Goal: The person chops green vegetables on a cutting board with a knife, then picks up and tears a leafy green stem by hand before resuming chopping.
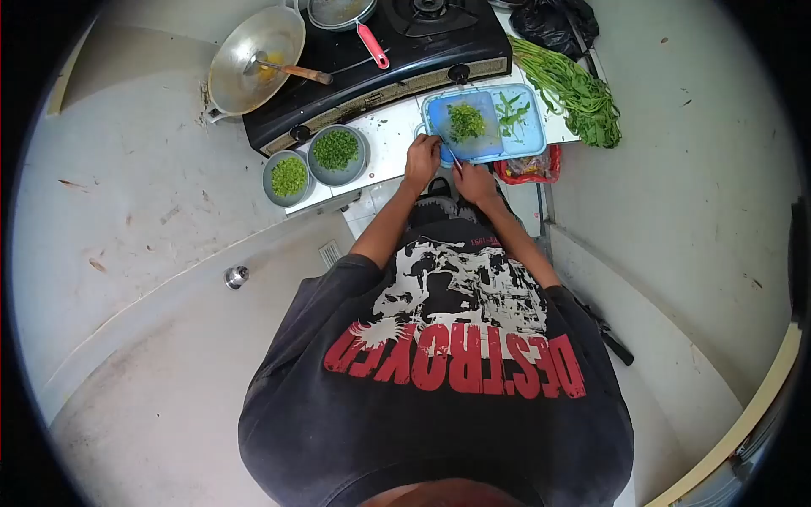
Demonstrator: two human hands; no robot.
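Observation:
My right hand [475, 182] is closed around the handle of a knife [454, 156], whose blade points up and left over the near edge of a blue cutting board [492, 145]. Close to the blade tip, my left hand [423, 159] has its fingers bent together at the board's near left corner; whatever they hold is too small to make out. A heap of chopped greens [465, 122] lies on the board. The board rests in a light blue tray [534, 139], with loose green leaves [512, 114] on the tray's right side.
Two grey bowls of chopped greens, one darker [335, 150] and one lighter [289, 177], stand left. Behind are a black gas stove [389, 83], a wok [232, 72] with a wooden-handled ladle [296, 71], and a red-handled strainer [372, 46]. Leafy stalks [583, 101] lie right, above a red basket [549, 169].

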